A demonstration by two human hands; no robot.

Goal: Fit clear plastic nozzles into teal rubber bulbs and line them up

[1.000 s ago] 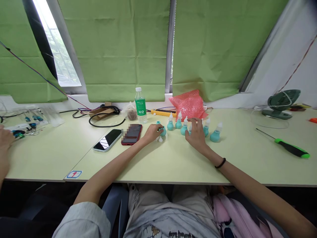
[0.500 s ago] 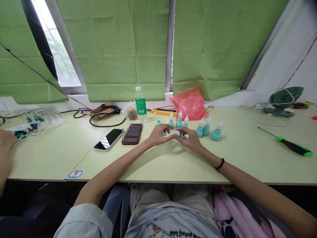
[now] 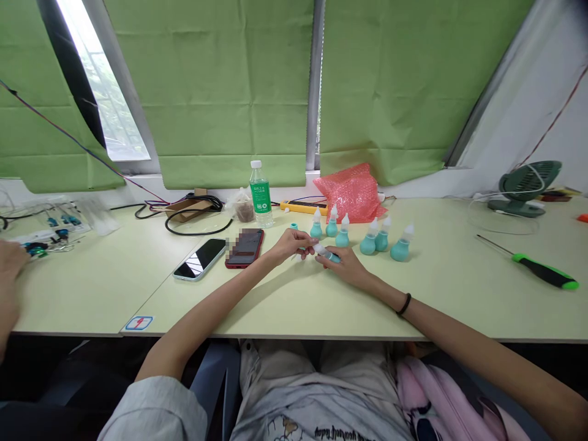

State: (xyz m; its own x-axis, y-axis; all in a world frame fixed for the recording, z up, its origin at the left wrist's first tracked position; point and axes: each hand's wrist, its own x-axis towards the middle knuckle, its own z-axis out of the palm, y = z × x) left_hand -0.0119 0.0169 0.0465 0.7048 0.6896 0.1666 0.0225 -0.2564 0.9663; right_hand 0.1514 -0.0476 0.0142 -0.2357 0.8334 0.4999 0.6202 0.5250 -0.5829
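Shirt print (image 3: 340, 433) bodyward of the fingers reads "yourself today", green bottle label (image 3: 261, 197) beyond them too small to read; left fingers (image 3: 301, 242) pinching white tip (image 3: 318, 248) of tilted teal bulb bottle (image 3: 334, 258), right fingers (image 3: 342, 252) gripping its partly hidden bulb, six similar bottles (image 3: 342, 237) upright beyond.

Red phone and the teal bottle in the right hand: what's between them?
The left hand is there, touching the white tip of the teal bottle. A small whitish piece shows just under that hand. The head view shows this.
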